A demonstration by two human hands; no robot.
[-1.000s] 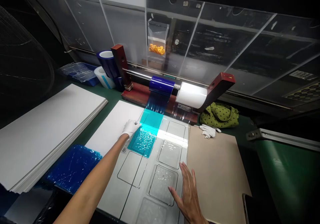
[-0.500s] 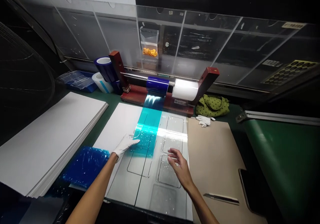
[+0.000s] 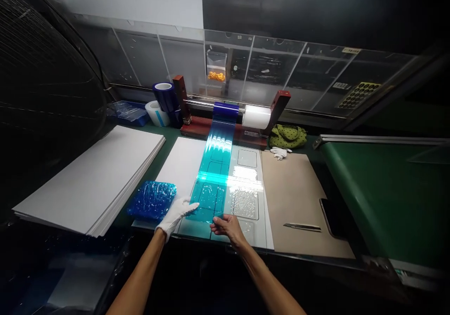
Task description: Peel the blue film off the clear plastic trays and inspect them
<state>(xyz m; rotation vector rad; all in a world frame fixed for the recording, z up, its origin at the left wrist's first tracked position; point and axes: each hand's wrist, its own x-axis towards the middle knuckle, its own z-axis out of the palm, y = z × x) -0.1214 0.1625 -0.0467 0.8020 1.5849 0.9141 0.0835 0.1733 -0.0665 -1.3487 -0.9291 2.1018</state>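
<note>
While the blue film (image 3: 213, 179) is now stretching much farther out from the red roll stand (image 3: 280, 108) than a second ago, both hands are working at its free end, the end farthest from that stand. The gloved left hand (image 3: 176, 213) is lying flat and open on the film's edge. The bare right hand (image 3: 225, 224) is pinching the end shut over the white panel (image 3: 263, 202).

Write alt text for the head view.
The bare right hand pinches the near end of a blue film, and the gloved left hand lies on its edge. The film runs from a roll over a white board.
</note>
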